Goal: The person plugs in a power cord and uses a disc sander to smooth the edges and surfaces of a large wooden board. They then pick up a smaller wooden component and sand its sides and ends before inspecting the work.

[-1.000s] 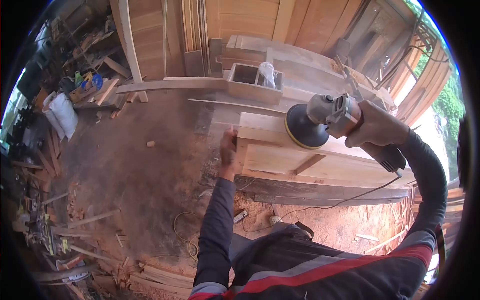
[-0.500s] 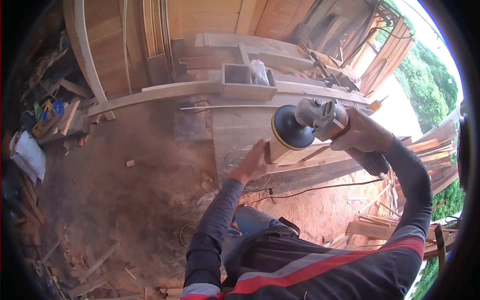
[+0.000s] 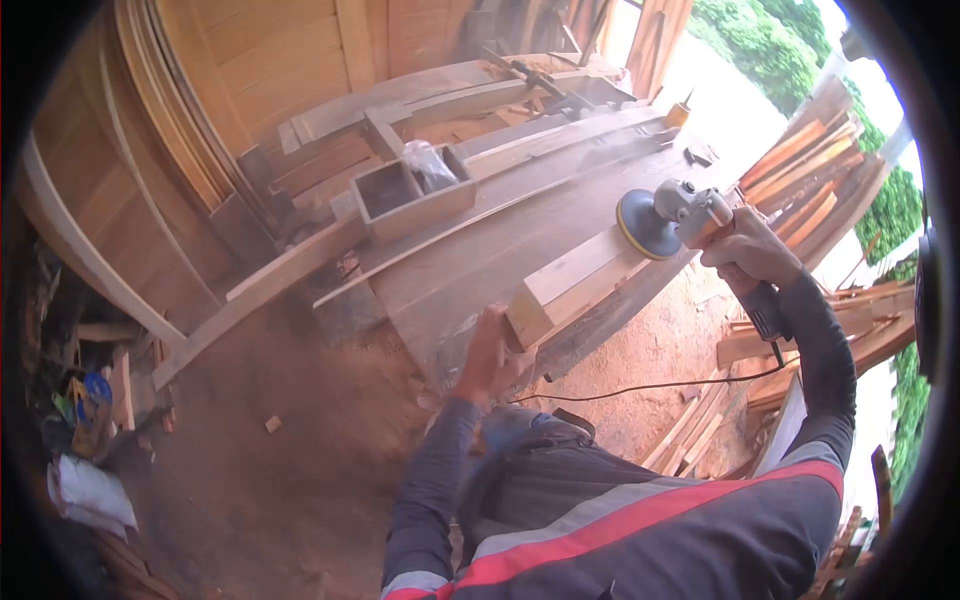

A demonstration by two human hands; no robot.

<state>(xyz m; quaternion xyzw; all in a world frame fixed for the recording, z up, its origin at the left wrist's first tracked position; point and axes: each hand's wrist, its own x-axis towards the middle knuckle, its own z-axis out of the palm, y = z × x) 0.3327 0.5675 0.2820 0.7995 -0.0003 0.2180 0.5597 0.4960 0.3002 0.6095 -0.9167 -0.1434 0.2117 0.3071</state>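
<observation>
My right hand (image 3: pixel 745 248) is wrapped round the body of an angle grinder (image 3: pixel 693 212) fitted with a round black pad (image 3: pixel 645 224) edged in yellow. The pad meets the far part of a squared wooden beam (image 3: pixel 580 278), which lies lengthwise along the workbench (image 3: pixel 520 240). At the beam's near left end, my left hand (image 3: pixel 487 358) presses against the end face, gripping it. A black cord (image 3: pixel 650 386) runs from the tool's rear and hangs below the bench.
A divided wooden box (image 3: pixel 415 200) holding a clear plastic bag sits on the bench's far side. Long boards (image 3: pixel 270 270) lie beside it. Scrap wood (image 3: pixel 810 180) is piled at the right, and a white sack (image 3: pixel 92 492) lies lower left.
The view has turned, showing more of the beam. The grinder has moved away from the beam's near end towards its far part. My left hand stays at the near end.
</observation>
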